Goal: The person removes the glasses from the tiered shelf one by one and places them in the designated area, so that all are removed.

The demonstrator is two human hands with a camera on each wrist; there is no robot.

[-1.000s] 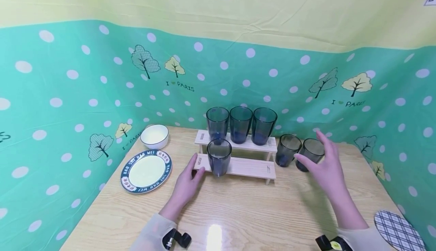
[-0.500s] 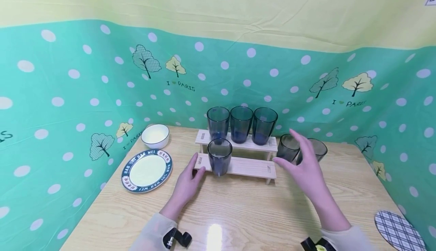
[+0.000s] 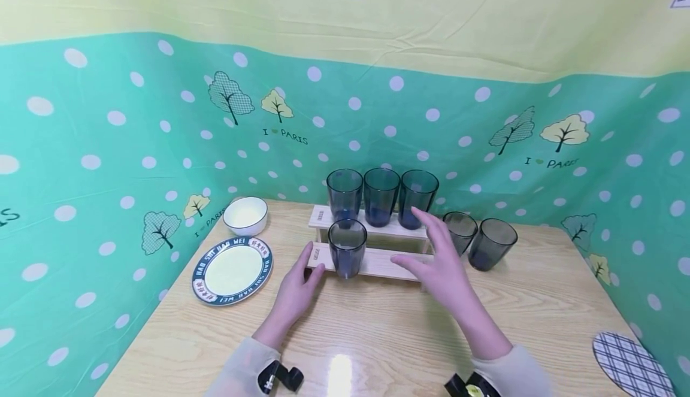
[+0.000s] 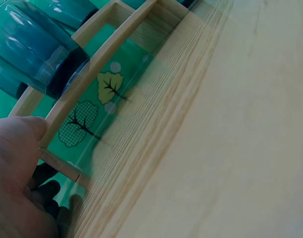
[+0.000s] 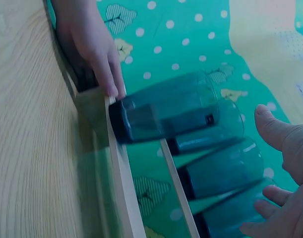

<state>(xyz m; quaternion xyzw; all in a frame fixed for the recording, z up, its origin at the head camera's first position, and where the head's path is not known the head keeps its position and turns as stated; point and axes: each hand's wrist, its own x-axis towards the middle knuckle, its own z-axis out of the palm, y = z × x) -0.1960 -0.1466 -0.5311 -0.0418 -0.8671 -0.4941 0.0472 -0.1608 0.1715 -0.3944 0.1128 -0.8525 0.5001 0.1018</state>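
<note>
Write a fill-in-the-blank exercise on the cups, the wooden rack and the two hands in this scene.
1. The upper step of the wooden rack bears ___ blue cups.
2. The lower step bears one cup, and the ___ hand touches that step's end beside it.
3. Two grey cups stand on the table, to the ___ of the rack.
4. The right hand hovers in front of the rack, fingers spread, holding ___.

Missing words: three; left; right; nothing

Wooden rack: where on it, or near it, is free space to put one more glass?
The lower step is bare right of its one glass, though the right hand hovers there. The table in front is bare too. The upper step is crowded by three glasses.
</note>
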